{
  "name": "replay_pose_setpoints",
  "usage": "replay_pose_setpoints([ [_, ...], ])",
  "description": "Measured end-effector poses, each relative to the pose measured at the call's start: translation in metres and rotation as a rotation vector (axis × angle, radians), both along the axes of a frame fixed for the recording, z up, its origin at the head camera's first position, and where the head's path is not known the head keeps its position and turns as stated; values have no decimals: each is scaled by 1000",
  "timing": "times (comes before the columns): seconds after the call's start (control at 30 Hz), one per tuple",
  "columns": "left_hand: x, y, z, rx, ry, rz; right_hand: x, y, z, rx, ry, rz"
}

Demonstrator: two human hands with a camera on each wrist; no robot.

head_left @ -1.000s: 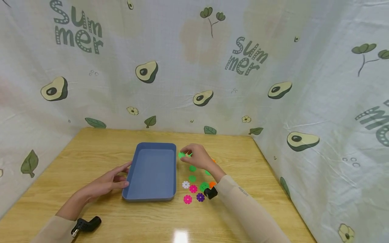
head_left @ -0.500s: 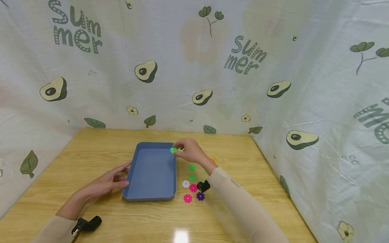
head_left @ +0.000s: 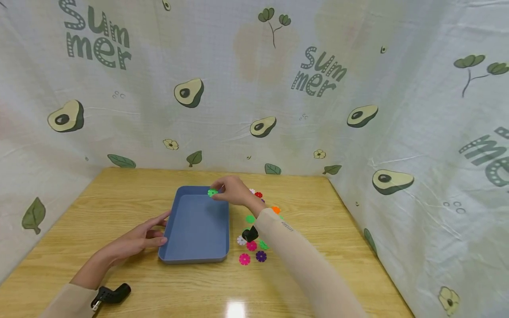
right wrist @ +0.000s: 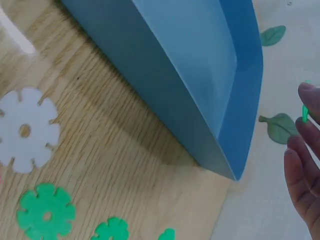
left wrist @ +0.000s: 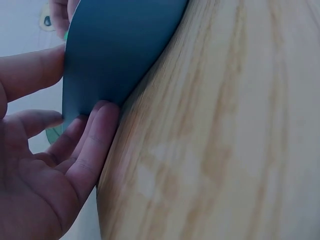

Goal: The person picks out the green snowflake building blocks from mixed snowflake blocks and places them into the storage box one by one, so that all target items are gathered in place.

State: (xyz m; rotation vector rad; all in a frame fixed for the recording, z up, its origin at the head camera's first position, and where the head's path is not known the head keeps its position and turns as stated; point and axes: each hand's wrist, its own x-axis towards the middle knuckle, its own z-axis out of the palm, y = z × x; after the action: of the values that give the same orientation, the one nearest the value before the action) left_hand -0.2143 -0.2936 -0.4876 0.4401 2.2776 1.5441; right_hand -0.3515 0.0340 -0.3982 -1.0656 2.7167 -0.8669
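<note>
Wooden table (head_left: 131, 190); right hand (head_left: 233, 190) pinches green disc (head_left: 212, 193) near tray (head_left: 196, 229), left hand (head_left: 137, 240) spread against it. Likely placing; next, release inside.

Smooth plastic over grained wood, matt cloth behind.
The table (head_left: 191, 287) looks like varnished wood with a glossy glare; the blue tray (head_left: 195, 227) is smooth, satin-matt plastic, the notched discs (right wrist: 44, 127) flat, smooth plastic; beyond the table's far edge, the printed curtain (head_left: 222, 53) is creased cloth.
</note>
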Motion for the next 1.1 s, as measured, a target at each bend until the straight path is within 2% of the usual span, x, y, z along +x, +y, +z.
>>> replay_pose_setpoints([
  [0.3,1,-1,0,-7,-10,6,-15,-19,-7,38,-11,129],
  [0.57,1,-2,1,1,-16,7,-24,-30,-17,61,3,129],
  [0.73,0,-3,1,1,-18,2,-22,-43,-24,81,16,128],
  [0.93,-2,-2,0,4,-19,-11,-19,-54,-28,71,-13,92],
  [1.1,-3,-1,0,10,-21,-16,-15,-60,-29,66,-37,103],
])
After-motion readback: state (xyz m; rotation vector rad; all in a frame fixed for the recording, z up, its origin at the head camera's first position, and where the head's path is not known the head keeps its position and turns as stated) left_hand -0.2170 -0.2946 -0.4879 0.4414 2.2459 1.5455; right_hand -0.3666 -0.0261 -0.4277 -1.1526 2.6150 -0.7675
